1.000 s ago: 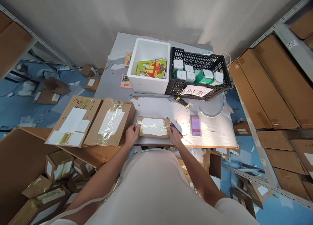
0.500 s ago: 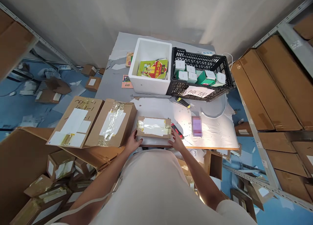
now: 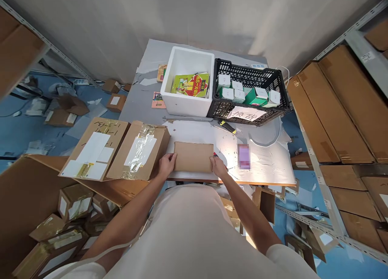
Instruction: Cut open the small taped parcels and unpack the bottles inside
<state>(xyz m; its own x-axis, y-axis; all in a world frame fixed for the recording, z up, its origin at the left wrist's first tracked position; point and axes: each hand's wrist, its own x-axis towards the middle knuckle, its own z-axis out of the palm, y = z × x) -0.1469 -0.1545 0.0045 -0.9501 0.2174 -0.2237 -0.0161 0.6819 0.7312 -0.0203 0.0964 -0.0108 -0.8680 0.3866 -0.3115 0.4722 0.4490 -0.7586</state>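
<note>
A small brown cardboard box [image 3: 194,157] is at the table's front edge, a plain face without label or tape turned up. My left hand [image 3: 167,165] grips its left end, thumb on top. At its right end my right hand [image 3: 218,166] is closed on the corner. The undersides of both hands' fingers are hidden. Just behind my right hand, a red and black box cutter [image 3: 215,155] is mostly covered. Left of my left hand stand a taped carton with white labels [image 3: 140,155] and another labelled carton [image 3: 97,149].
A white foam box [image 3: 188,106] with booklets and a black plastic crate [image 3: 251,111] with green-white boxes stand behind. A yellow-black cutter [image 3: 227,127] and a purple, blurred item [image 3: 244,157] lie on the table. At lower left, a large open carton [image 3: 33,202] holds several parcels.
The small box has been turned over: its white-labelled, taped face was up and now a bare brown face is. Both hands have closed on its ends.
</note>
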